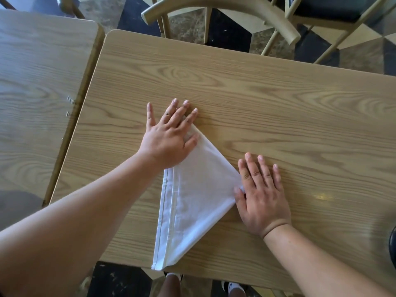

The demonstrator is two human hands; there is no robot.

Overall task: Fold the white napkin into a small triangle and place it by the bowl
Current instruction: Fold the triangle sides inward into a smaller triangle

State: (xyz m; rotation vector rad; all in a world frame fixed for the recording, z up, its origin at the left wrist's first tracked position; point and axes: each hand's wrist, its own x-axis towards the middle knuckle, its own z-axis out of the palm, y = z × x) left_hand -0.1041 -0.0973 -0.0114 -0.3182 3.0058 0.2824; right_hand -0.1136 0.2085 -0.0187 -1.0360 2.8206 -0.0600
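The white napkin lies folded into a large triangle on the wooden table, one corner reaching the table's near edge. My left hand presses flat on its far corner, fingers spread. My right hand lies flat on the table with its thumb side against the napkin's right corner. A dark curved rim, possibly the bowl, shows at the right frame edge.
A second wooden table stands close on the left, with a narrow gap between. Wooden chairs stand beyond the far edge. Checkered floor and my feet show below the near edge.
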